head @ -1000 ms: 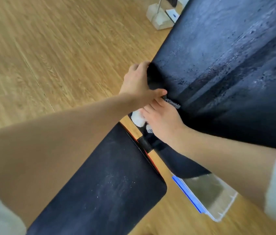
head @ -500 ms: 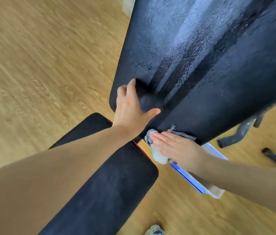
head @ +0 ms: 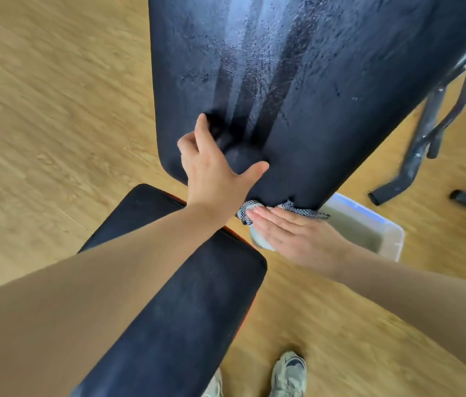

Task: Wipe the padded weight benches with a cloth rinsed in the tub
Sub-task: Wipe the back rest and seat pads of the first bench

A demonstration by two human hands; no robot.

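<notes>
black padded inclined backrest (head: 326, 124), streaked wet down its middle. left hand (head: 214, 173): fingers spread, thumb out, flat on the backrest's lower left corner. right hand (head: 297, 236): fingers straight and together, pressing a black-and-white checked cloth (head: 302, 210) against the backrest's bottom edge. black padded seat pad (head: 186, 296) just below that edge. translucent blue-rimmed plastic tub (head: 392, 233) on the floor under the backrest's lower right corner.

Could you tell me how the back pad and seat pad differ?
The back pad shows wet streaks; the seat pad looks dry, dusty. The left hand rests on the back pad, the right hand presses the cloth to its edge; neither touches the seat pad. Both are black.
</notes>
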